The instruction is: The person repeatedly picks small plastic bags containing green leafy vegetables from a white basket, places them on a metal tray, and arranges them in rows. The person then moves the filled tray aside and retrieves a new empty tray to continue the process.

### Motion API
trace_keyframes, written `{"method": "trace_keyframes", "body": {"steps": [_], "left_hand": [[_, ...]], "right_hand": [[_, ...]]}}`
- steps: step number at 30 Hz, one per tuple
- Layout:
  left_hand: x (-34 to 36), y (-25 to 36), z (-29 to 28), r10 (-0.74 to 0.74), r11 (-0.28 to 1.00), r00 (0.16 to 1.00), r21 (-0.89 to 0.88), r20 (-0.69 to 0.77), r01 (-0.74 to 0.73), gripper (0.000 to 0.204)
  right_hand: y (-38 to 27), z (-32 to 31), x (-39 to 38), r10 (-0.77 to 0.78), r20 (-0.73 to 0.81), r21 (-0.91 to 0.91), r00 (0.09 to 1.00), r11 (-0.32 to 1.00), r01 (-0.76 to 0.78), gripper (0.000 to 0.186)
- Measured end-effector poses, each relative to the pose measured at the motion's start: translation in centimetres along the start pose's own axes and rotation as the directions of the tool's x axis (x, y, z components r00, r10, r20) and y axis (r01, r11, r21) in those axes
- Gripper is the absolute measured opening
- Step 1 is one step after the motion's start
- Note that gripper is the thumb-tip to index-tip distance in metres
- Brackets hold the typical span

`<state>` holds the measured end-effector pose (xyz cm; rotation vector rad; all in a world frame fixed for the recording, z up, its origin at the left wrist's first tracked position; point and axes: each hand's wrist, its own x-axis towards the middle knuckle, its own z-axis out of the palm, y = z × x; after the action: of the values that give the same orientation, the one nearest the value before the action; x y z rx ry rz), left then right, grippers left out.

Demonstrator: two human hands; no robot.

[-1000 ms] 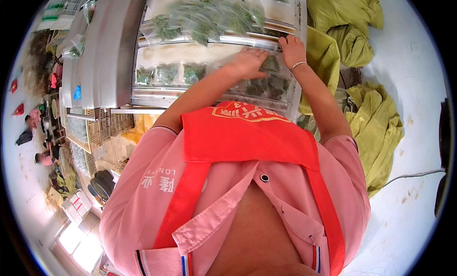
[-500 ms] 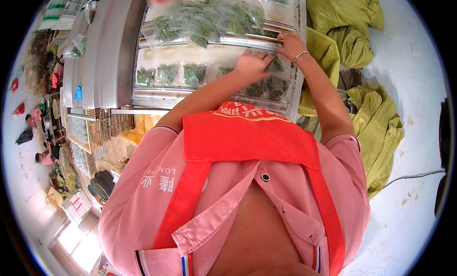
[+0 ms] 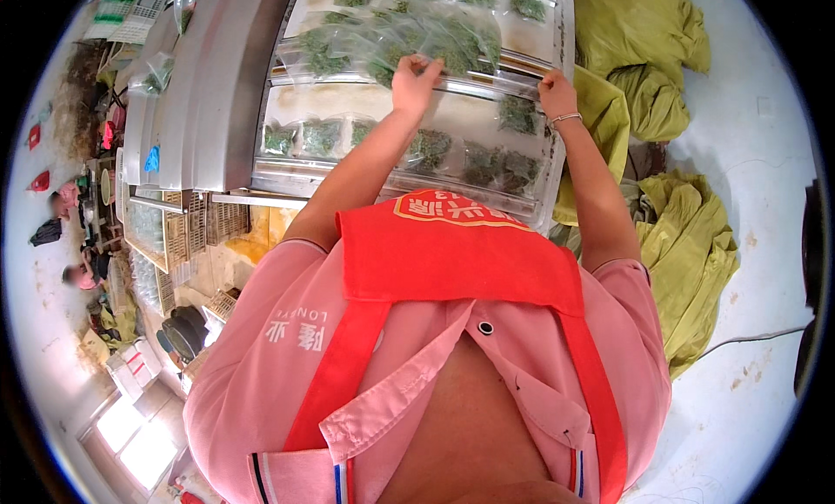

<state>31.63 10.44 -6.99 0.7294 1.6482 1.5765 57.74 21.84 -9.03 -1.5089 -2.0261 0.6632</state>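
Both hands moved up to far tray, left hand and right hand fingers pinching clear bags of greens

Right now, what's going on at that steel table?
A person in a pink shirt and red apron leans over a steel machine table covered with clear plastic bags of green leaves. The left hand presses on the far row of bags, and the right hand holds that row's right edge. A nearer row of filled bags lies flat in front of the person. Yellow-green sacks are heaped on the floor to the right.
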Motion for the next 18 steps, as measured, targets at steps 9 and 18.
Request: {"method": "trace_keyframes", "body": {"steps": [9,18], "left_hand": [[-4.0,4.7,-1.9,0.088,0.980,0.983,-0.191,0.164,-0.056,0.008],[-5.8,5.4,-5.0,0.020,0.981,0.919,-0.185,0.394,0.058,0.013]], "right_hand": [[-10.1,-0.8,-4.9,0.051,0.272,0.682,0.961,0.694,-0.230,0.024],[-13.8,1.8,-9.7,0.221,0.356,0.701,0.908,0.579,-0.416,0.023]]}}
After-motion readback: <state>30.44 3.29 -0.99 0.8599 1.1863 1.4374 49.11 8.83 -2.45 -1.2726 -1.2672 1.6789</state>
